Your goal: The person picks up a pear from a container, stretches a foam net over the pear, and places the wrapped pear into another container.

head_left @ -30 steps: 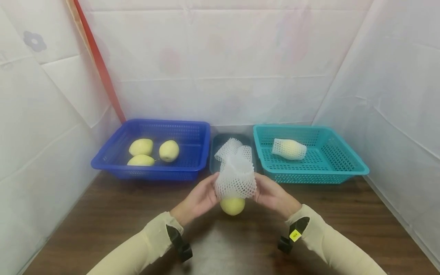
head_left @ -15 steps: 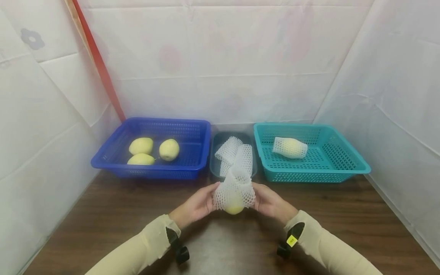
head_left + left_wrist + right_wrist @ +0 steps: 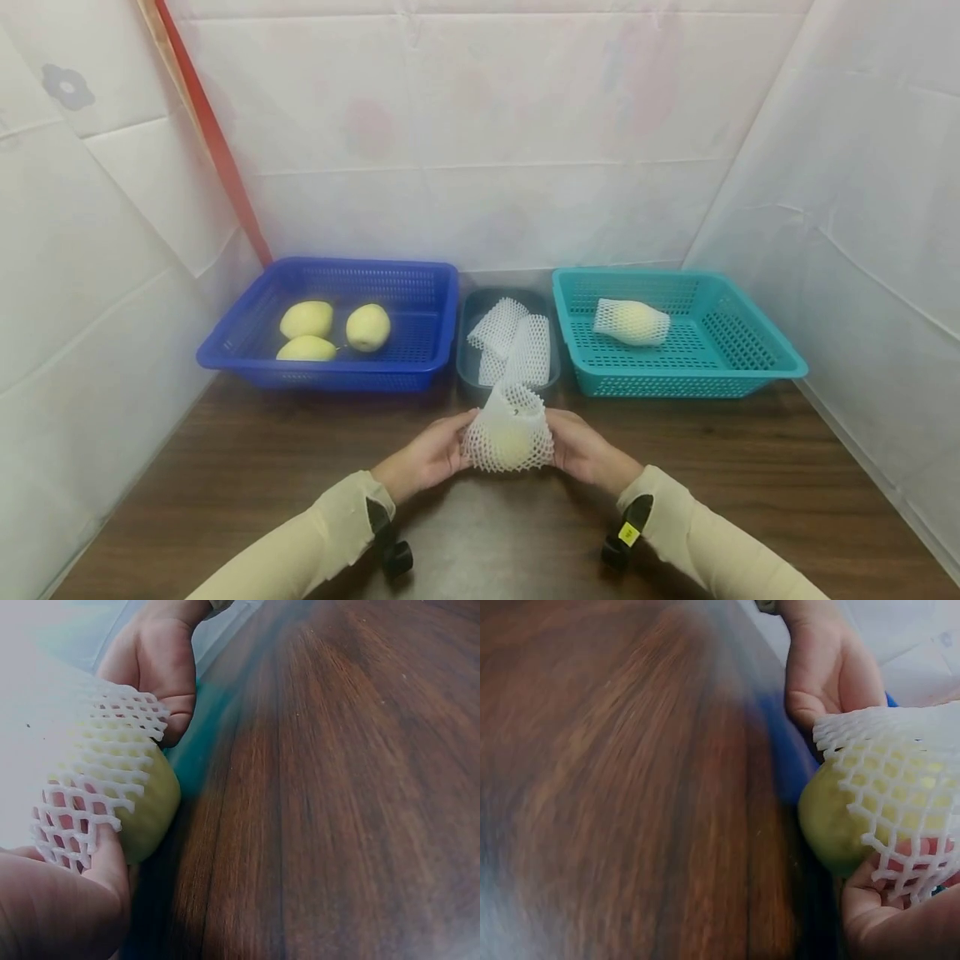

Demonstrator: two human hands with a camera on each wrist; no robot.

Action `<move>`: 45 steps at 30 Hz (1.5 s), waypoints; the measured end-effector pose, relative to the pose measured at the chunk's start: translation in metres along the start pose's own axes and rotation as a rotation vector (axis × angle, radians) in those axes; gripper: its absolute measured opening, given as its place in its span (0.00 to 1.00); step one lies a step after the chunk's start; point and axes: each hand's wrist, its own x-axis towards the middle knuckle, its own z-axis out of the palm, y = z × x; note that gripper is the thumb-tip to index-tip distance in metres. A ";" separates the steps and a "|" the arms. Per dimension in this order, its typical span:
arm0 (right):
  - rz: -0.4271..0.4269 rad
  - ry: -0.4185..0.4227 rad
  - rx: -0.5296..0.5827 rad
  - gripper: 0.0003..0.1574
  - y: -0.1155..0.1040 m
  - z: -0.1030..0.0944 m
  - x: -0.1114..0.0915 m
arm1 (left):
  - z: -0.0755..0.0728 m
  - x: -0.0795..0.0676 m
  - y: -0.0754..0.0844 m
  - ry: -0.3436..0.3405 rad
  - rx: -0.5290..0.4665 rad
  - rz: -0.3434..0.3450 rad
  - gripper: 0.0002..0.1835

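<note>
Grip's on both sides: left hand point(image 3: 426, 457) and right hand point(image 3: 588, 450) each pinch the foam net point(image 3: 507, 427), with the pear point(image 3: 159, 806) between them, partly sleeved, over the bench point(image 3: 480, 533). I'd pull both sides evenly so nothing snags.

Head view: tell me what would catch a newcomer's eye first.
Probably the white foam net around a yellow pear, front and centre, held by the left hand and right hand. Farther back, the blue basket with three bare pears stands out at left, the turquoise basket with one netted pear at right.
</note>
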 end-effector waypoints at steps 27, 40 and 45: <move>-0.062 0.284 -0.515 0.23 0.011 0.010 0.015 | 0.019 0.005 -0.007 0.362 0.630 0.145 0.13; -0.060 0.195 -0.336 0.23 -0.013 0.028 0.000 | 0.026 0.002 -0.002 0.295 0.468 0.216 0.16; -0.077 0.208 -0.313 0.21 -0.014 0.031 0.004 | 0.026 0.003 -0.003 0.332 0.399 0.256 0.14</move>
